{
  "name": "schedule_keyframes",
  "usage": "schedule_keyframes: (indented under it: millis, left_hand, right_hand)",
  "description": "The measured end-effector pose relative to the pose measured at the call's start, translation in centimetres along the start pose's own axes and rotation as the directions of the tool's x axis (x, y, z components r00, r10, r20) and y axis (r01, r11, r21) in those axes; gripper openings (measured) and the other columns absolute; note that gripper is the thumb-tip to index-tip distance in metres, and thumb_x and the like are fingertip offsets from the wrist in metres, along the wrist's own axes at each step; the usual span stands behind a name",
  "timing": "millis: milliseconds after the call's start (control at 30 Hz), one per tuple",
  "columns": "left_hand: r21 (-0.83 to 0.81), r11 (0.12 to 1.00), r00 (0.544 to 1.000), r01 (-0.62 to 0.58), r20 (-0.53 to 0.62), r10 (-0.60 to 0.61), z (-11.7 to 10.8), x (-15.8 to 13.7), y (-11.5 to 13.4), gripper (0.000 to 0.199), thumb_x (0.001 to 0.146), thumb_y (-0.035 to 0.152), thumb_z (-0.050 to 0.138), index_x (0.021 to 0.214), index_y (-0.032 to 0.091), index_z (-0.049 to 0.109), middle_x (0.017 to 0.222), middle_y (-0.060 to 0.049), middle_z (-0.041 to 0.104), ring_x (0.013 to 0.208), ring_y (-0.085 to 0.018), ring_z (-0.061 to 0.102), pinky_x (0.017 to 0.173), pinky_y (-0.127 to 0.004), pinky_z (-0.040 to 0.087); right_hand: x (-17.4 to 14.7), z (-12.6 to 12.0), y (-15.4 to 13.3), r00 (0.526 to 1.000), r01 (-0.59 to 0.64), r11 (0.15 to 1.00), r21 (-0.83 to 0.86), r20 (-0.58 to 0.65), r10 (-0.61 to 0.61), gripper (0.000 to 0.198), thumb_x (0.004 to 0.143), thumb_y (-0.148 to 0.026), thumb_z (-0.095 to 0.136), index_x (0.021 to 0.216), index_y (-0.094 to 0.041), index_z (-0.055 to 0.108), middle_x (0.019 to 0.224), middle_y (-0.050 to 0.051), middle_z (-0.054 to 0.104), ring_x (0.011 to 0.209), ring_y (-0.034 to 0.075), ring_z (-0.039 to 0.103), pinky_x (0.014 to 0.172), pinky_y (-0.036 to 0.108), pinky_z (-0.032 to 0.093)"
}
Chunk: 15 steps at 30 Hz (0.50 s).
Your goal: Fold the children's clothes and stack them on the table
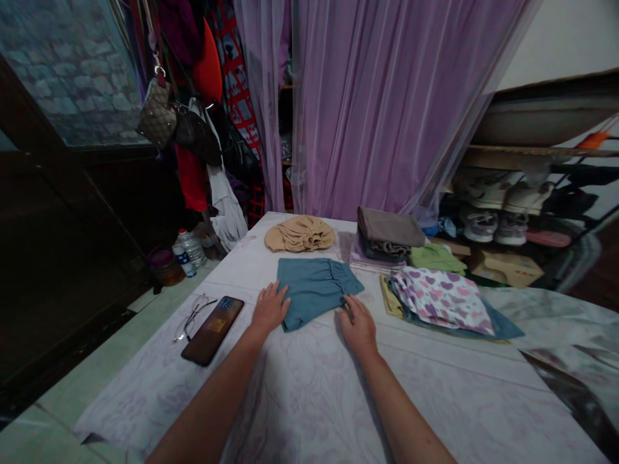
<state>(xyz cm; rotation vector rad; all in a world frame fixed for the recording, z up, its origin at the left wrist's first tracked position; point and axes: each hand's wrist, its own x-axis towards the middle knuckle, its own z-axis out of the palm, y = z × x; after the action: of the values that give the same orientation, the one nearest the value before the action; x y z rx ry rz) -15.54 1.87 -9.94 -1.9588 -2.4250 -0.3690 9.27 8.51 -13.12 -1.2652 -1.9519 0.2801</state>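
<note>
A blue-grey folded garment (312, 290) with a gathered elastic waistband at its right end lies flat in front of me, perhaps a pair of shorts. My left hand (269, 308) rests at its left edge, fingers extended and touching the cloth. At the lower right corner, near the waistband, my right hand (356, 325) lies with its fingers apart, fingertips at the fabric's edge. Behind it sits a tan garment (300, 234) with a bunched waist. To the right back stands a stack of folded clothes with a brown-grey one (389, 227) on top.
A heart-print garment (440, 299) tops a pile at the right, near a green folded cloth (438, 258). A phone (213, 332) and eyeglasses (194, 316) lie left on the patterned sheet (309, 399). Shoes (496, 225) fill a right-hand rack; bottles (189, 248) stand on the floor.
</note>
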Motion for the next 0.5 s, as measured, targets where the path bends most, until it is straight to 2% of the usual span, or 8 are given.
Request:
schedule_keyframes:
  millis: [100, 167, 300, 367, 500]
  left_hand:
    - [0.013, 1.000, 1.000, -0.007, -0.026, 0.007, 0.0, -0.1, 0.1, 0.048, 0.098, 0.040, 0.035, 0.140, 0.023, 0.049, 0.153, -0.010, 0.040, 0.142, -0.027, 0.035, 0.117, -0.046, 0.025]
    - [0.020, 1.000, 0.999, -0.013, -0.031, 0.014, 0.0, -0.2, 0.1, 0.048, 0.098, 0.040, 0.034, 0.140, 0.023, 0.049, 0.153, -0.011, 0.041, 0.141, -0.027, 0.036, 0.117, -0.046, 0.026]
    - [0.020, 1.000, 0.999, -0.015, -0.029, 0.015, -0.1, -0.1, 0.2, 0.047, 0.099, 0.039, 0.033, 0.140, 0.022, 0.050, 0.152, -0.011, 0.042, 0.141, -0.027, 0.036, 0.116, -0.046, 0.026]
    - [0.014, 1.000, 0.999, -0.012, -0.031, 0.012, 0.0, -0.1, 0.2, 0.047, 0.099, 0.039, 0.034, 0.140, 0.023, 0.049, 0.152, -0.010, 0.041, 0.141, -0.027, 0.036, 0.117, -0.047, 0.026]
    - [-0.020, 1.000, 0.998, -0.022, -0.053, 0.021, 0.3, -0.1, 0.1, 0.048, 0.097, 0.043, 0.038, 0.140, 0.022, 0.050, 0.152, -0.012, 0.041, 0.141, -0.030, 0.036, 0.116, -0.049, 0.026]
  right_hand:
    - [-0.3, -0.4, 0.0, 0.999, 0.029, 0.999, -0.016, -0.014, -0.029, 0.047, 0.086, -0.031, 0.042, 0.122, -0.009, 0.064, 0.130, 0.018, 0.061, 0.121, 0.026, 0.054, 0.105, 0.041, 0.041]
    - [-0.6, -0.7, -0.5, 0.997, 0.072, 0.996, -0.051, 0.006, -0.072, 0.046, 0.086, -0.030, 0.044, 0.123, -0.013, 0.064, 0.133, 0.015, 0.059, 0.124, 0.026, 0.051, 0.106, 0.042, 0.040]
    - [-1.7, -1.0, -3.0, 0.965, 0.244, 0.967, -0.068, 0.119, -0.235, 0.037, 0.090, -0.028, 0.046, 0.118, -0.023, 0.068, 0.135, 0.008, 0.059, 0.128, 0.024, 0.048, 0.108, 0.042, 0.036]
    - [-2.2, -1.0, -4.7, 0.940, 0.305, 0.952, -0.024, 0.167, -0.297, 0.032, 0.091, -0.025, 0.046, 0.112, -0.023, 0.070, 0.130, 0.007, 0.062, 0.124, 0.023, 0.050, 0.108, 0.040, 0.035]
    - [-2.7, -0.7, -7.3, 0.910, 0.334, 0.939, 0.077, 0.234, -0.343, 0.026, 0.088, -0.024, 0.053, 0.107, -0.024, 0.071, 0.115, 0.008, 0.067, 0.109, 0.022, 0.056, 0.097, 0.037, 0.043]
